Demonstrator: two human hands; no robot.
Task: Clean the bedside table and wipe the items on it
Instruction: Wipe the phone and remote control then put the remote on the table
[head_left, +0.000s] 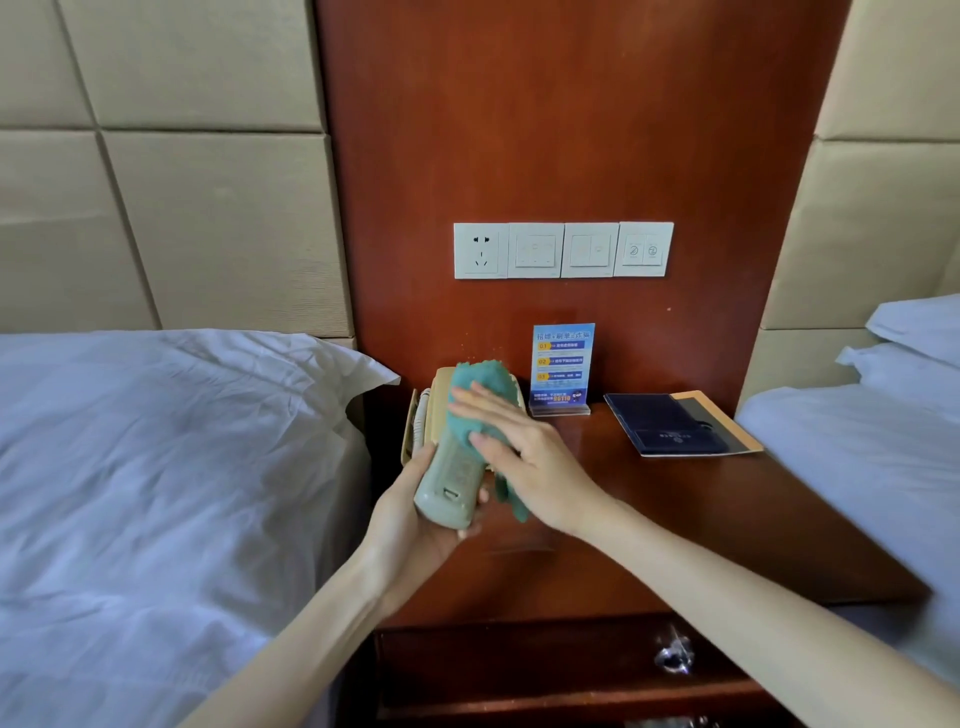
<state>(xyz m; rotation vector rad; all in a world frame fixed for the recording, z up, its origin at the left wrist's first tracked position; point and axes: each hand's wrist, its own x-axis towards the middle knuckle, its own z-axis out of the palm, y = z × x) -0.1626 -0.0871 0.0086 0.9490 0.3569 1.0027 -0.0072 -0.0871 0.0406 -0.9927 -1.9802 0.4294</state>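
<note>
The job is in the middle, I think. The left hand (415, 525) is closed around the bottom end of the phone handset (449, 478) and holds it up over the bedside table (649, 519). The handset tips away from the person, with its top end toward 12 o'clock. The right hand (524, 457) lies flat and open on the green cloth (480, 395) and presses it onto the handset. It is not a tight grip; the fingers are stretched out on top of the cloth. Part of the cloth hangs down at 6 o'clock from the palm.

So one thing is being wiped right now. I cannot tell if the handset is clean yet, because the cloth covers most of it.

The phone base (423, 421) sits at 11 o'clock on the table, right behind the handset and next to the bed (156, 467). The blue sign (562, 369) stands at 12 o'clock, near the wall. The dark booklet (675, 423) lies at 2 o'clock, well apart from the hands. Nothing shows if these were wiped or not. They look like they are in their normal places, so I guess they are still to do.

The table top looks shiny near the hands, but I cannot say it has been wiped. The drawer (519, 670) at 6 o'clock is shut
</note>
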